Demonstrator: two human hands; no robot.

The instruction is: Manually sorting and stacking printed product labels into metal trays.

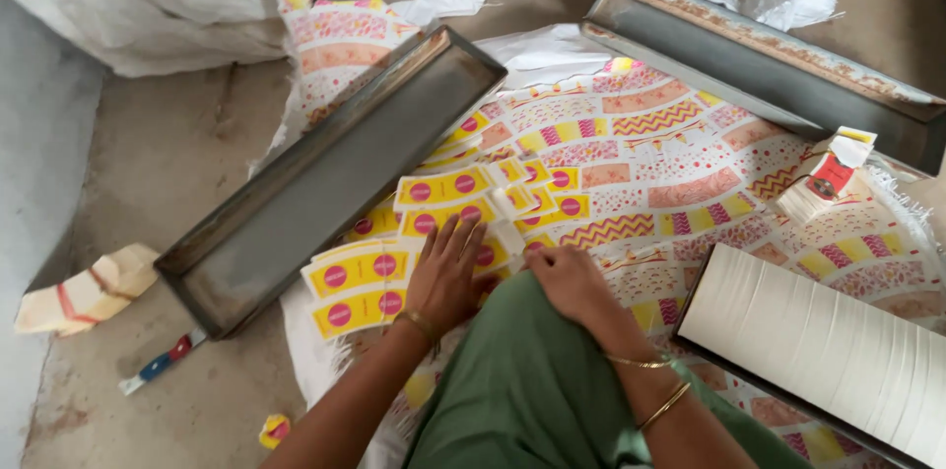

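Flat and open, the left hand [448,272] presses its spread fingers onto the yellow labels [394,262] with pink dots, fanned out in overlapping rows on the printed sheet [680,164] covering the floor, just beside the long metal tray [325,178]. Right hand [567,277] rests at the edge of the same fan with fingers curled, though whether it pinches a label I cannot tell. Done well, I judge, the flat palm should keep even pressure so the rows stay put while single labels slide free without buckling.

trays [325,183]: 3 | hands [448,277]: 2 | yellow labels [357,269]: perhaps a dozen
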